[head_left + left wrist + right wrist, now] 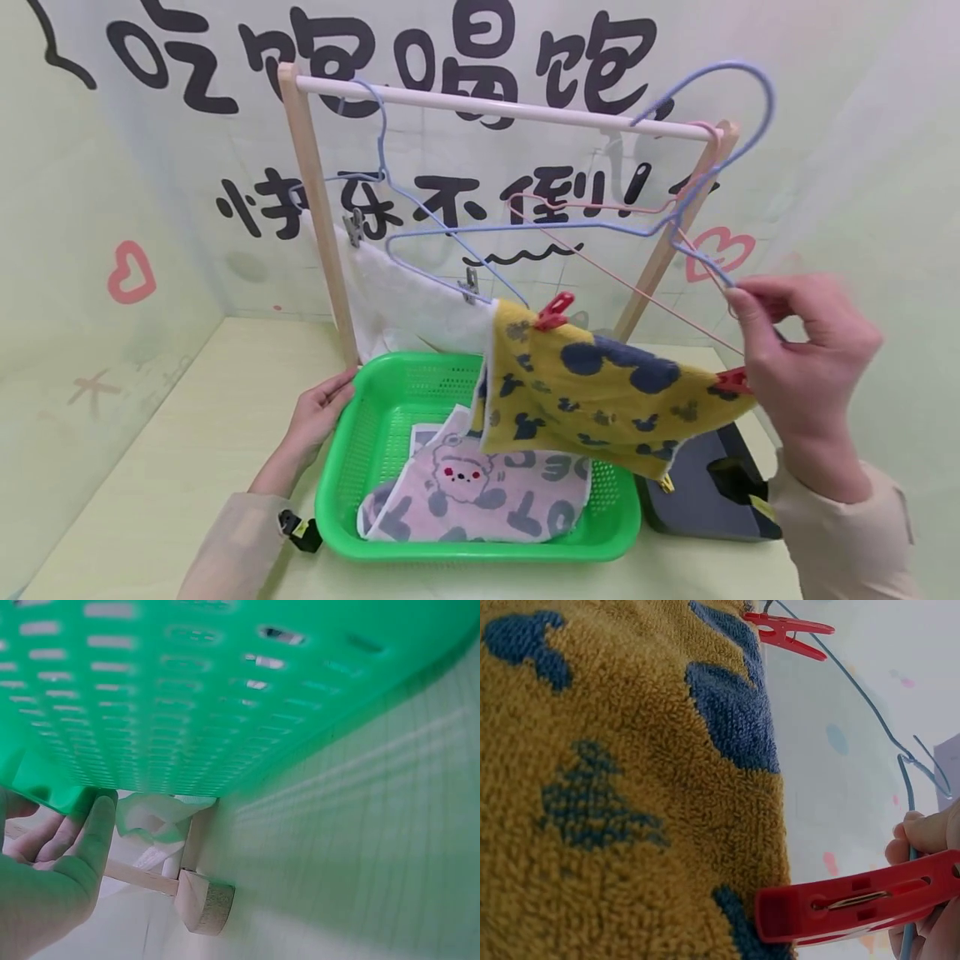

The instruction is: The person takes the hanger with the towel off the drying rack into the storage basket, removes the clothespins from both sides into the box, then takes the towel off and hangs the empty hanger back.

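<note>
My right hand (813,350) pinches the sloping arm of a blue wire hanger (540,227), which is tilted with its hook up at the right. From this hanger hangs a yellow towel (600,392) with dark blue patterns, fastened by red clothespins (553,312). In the right wrist view, one red clothespin (855,896) sits close beside the pinching fingers (930,831). My left hand (318,417) rests at the left rim of a green basket (480,550), its fingers touching the edge. Inside the basket lies a pink towel (487,492) with a bear face.
A wooden rack with a white rod (480,104) stands behind the basket. On it hang another blue hanger (382,146) with a white cloth (397,292) in grey clips, and a pink hanger (600,207). A dark grey tray (675,500) lies right of the basket.
</note>
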{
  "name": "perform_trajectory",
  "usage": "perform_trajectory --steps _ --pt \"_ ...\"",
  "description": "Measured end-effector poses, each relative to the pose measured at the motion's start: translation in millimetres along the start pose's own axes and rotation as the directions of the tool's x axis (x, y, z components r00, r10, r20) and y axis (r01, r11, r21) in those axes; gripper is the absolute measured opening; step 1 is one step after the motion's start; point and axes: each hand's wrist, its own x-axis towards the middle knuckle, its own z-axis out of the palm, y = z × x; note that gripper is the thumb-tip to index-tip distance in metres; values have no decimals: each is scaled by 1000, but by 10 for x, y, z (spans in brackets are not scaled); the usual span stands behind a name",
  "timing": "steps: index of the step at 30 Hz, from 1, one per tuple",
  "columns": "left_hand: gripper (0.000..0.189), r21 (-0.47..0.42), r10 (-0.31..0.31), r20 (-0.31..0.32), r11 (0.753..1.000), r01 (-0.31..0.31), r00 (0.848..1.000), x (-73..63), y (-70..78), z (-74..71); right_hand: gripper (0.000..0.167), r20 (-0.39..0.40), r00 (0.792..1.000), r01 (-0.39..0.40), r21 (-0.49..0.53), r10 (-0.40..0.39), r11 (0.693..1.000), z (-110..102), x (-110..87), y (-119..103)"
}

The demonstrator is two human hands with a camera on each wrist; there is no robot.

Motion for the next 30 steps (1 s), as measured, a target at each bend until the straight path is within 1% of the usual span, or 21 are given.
perform_trajectory --steps 3,6,12,13,16,22,25,30 --pt "45 -6 6 -5 1000 -6 1000 -2 -10 4 32 47 999 19 45 -21 999 140 -45 -7" --pt "44 -6 0 -8 1000 0 1000 -3 -13 0 35 87 996 20 85 -27 996 268 -80 -21" --pt "45 -10 6 -11 1000 -6 1000 3 -10 6 6 148 989 -4 137 -16 991 444 -155 -59" --pt "45 -10 9 -10 1000 -9 1000 4 -11 7 3 160 987 -9 140 -14 990 465 -174 -65" --pt "44 -11 15 -8 1000 -15 1000 6 -14 10 1 196 981 -27 141 -1 990 511 -246 -76" --pt "44 -10 21 -10 1000 -21 1000 8 -14 14 8 273 962 -67 147 25 987 571 -411 -46" --pt "44 -10 7 -9 1000 -7 1000 6 -4 11 13 309 950 -86 146 37 986 599 -496 -23" --pt "42 5 -16 -11 1000 17 1000 6 29 6 15 356 934 -82 153 23 985 647 -629 37"
